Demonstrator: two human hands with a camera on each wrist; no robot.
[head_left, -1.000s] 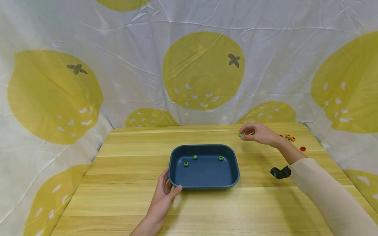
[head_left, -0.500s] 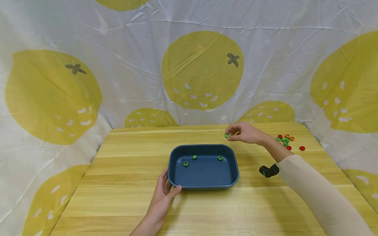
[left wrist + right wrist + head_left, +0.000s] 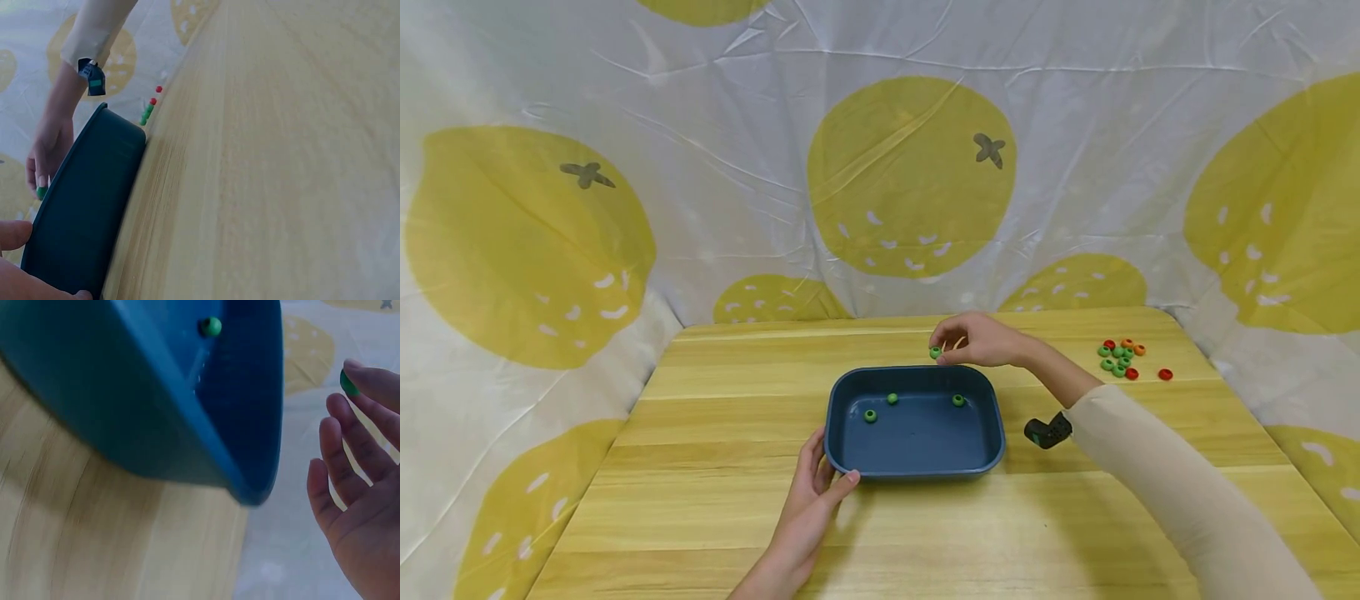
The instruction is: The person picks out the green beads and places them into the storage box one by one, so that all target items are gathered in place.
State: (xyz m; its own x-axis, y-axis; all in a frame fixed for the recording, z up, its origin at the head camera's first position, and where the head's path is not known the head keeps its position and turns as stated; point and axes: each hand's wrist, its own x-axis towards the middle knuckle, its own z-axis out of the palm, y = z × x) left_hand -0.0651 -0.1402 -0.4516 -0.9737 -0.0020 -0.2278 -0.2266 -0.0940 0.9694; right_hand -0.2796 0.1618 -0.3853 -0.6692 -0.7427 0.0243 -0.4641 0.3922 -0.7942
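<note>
A dark blue rectangular plastic tub (image 3: 917,473) sits on the wooden table with three green beads inside, one of them a green bead (image 3: 870,416) near its left wall. My left hand (image 3: 811,508) grips the tub's near left corner, thumb on the rim and fingers against the outer side. Thumb and index finger of my right hand (image 3: 977,340) pinch another green bead (image 3: 936,352) just above the tub's far rim. In the right wrist view the held green bead (image 3: 348,384) shows between those fingertips, while the other fingers are loosely spread.
A loose cluster of red, orange and green beads (image 3: 1120,358) lies at the table's back right, with a single red bead (image 3: 1165,374) a little apart. A black wrist device (image 3: 1048,431) hangs below the right sleeve. A lemon-print cloth (image 3: 1075,183) rises behind the table (image 3: 700,500).
My right hand has moved left with the pinched green bead, from right of the tub to above its far rim, uncovering the bead cluster. The left hand keeps its grip on the tub.
</note>
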